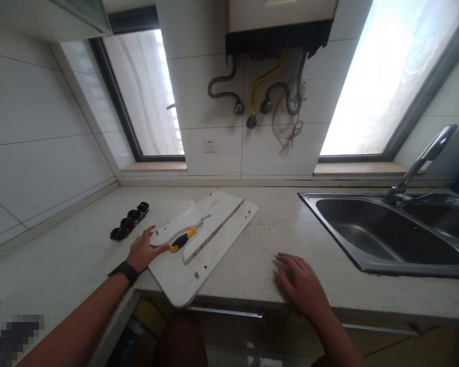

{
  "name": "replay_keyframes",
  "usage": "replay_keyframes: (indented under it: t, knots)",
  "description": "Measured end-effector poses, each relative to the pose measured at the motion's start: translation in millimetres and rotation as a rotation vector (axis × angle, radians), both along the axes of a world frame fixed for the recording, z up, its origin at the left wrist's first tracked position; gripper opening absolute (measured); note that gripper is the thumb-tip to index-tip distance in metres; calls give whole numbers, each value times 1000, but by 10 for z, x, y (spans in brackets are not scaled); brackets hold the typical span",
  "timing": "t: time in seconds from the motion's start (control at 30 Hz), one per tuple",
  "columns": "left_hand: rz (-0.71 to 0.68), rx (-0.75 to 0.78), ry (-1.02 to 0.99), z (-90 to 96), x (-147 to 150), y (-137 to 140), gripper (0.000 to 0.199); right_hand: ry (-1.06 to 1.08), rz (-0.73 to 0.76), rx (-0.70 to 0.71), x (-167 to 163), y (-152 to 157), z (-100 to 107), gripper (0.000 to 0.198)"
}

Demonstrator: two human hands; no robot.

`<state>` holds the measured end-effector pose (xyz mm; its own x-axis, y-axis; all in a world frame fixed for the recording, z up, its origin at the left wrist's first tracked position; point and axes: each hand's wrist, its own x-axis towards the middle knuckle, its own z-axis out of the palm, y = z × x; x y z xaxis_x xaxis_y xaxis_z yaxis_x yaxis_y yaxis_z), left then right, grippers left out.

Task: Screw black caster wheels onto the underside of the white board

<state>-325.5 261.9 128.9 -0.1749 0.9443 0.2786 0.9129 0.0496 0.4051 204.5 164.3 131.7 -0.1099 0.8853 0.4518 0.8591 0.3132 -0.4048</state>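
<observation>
A white board (225, 255) with rounded corners, small holes and short pegs lies at an angle on the counter, one corner jutting past the front edge. On top of it rests a narrower white panel (204, 232) with a wavy side. Beside that panel lies a screwdriver (182, 239) with a black and yellow handle. My left hand (147, 250) rests at the board's left edge, fingers spread, thumb stretched to the handle's end without gripping it. My right hand (300, 278) lies on the counter right of the board, fingers loosely extended, holding nothing.
Several black rounded pieces (128, 223), perhaps casters, stand in a row left of the board. A steel sink (359, 267) with a tap (421, 165) is at the right. Drawer handles (229, 312) run below the counter's front edge. A heater (279, 20) with pipes hangs on the wall.
</observation>
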Motion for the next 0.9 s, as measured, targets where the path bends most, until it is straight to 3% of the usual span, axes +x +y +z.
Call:
replay_keyframes:
  t: [0.2,0.5,0.73,0.9]
  knots:
    - [-156,2,-4,40,116,134,97,137,-49,54,68,38,-68,27]
    - [-346,-9,-52,14,380,189,100,172,-133,216,89,26,-127,23]
    - [-495,-58,-53,8,639,364,106,98,-203,412,42,-29,-93,24]
    - [-588,-85,-19,60,757,588,109,33,-273,449,13,-111,-96,25]
